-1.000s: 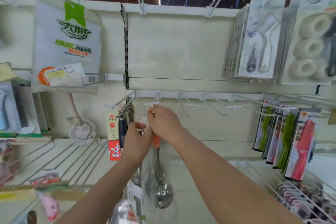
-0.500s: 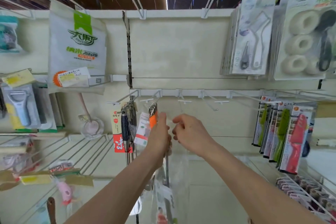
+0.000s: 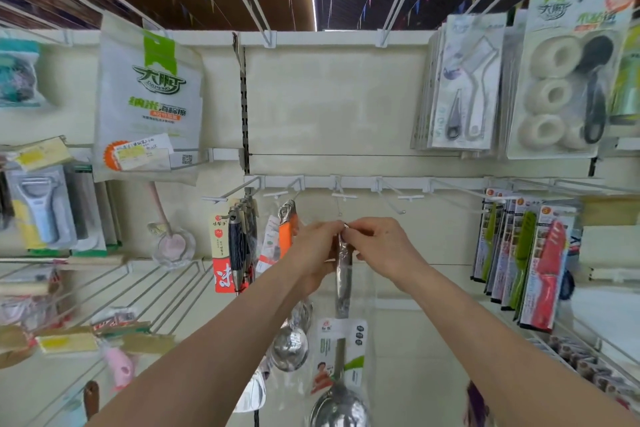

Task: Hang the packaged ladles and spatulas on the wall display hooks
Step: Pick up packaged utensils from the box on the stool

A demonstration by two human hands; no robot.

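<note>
Pinching a clear bag (image 3: 364, 295) holding a steel ladle (image 3: 343, 288): fingers of left hand (image 3: 317, 248), right hand (image 3: 386, 246).

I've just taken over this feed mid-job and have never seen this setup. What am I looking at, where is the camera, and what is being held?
There is no machine: a person works with bare hands, and the single camera sits on their head, facing a shop wall display. The left hand and right hand both grip the top of a packaged ladle, whose bowl hangs low in clear wrap. Its top is just below an empty hook and not yet on it. To the left, an orange-handled ladle already hangs.
</note>
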